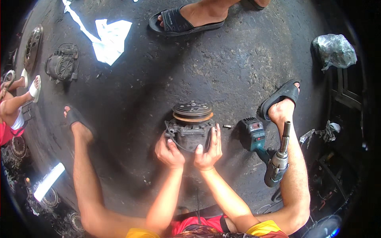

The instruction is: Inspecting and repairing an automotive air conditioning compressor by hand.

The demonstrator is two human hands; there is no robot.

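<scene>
Between my legs, on the dark floor, an air-conditioning compressor (191, 137) is upright, its round pulley (193, 110) with a rusty-orange lower rim facing up. My left hand (170, 152) grips the compressor's left side, close to a thin cable looping around the body. On the opposite side my right hand (209, 150) holds it, thumb on the front and fingers stretched along the side. Just right of it lies a teal and black cordless impact wrench (260, 152) with a long socket (285, 137) pointing away from me.
A second compressor (63, 63) lies far left, near a white cloth (112, 39). Another person's sandalled foot (190, 20) is at the top; someone sits at the left edge. A plastic-wrapped bundle (335, 50) is far right. Machine parts (47, 198) crowd the lower left.
</scene>
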